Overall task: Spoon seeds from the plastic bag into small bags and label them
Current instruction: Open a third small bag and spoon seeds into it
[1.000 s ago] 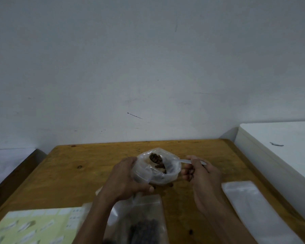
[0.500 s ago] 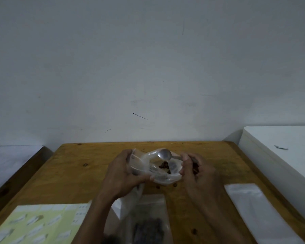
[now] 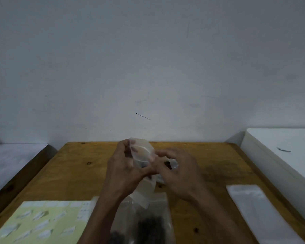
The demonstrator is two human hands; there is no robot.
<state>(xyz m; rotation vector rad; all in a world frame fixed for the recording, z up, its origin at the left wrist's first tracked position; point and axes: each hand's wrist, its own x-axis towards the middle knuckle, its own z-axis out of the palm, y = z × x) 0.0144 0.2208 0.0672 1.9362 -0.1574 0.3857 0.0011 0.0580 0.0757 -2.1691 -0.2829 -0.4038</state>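
Two hands met over the brown wooden table (image 3: 74, 173). My left hand (image 3: 123, 171) pinched the small clear plastic bag (image 3: 142, 155) at its rim and lower edge, fingers curled. My right hand (image 3: 180, 175) pinched it from the other side; a few dark seeds (image 3: 167, 164) showed inside. One larger clear plastic bag (image 3: 148, 221) of dark seeds lay flat nearer me. One stack of empty clear bags (image 3: 253, 206) lay right, one pale yellow label sheet (image 3: 40, 221) left.
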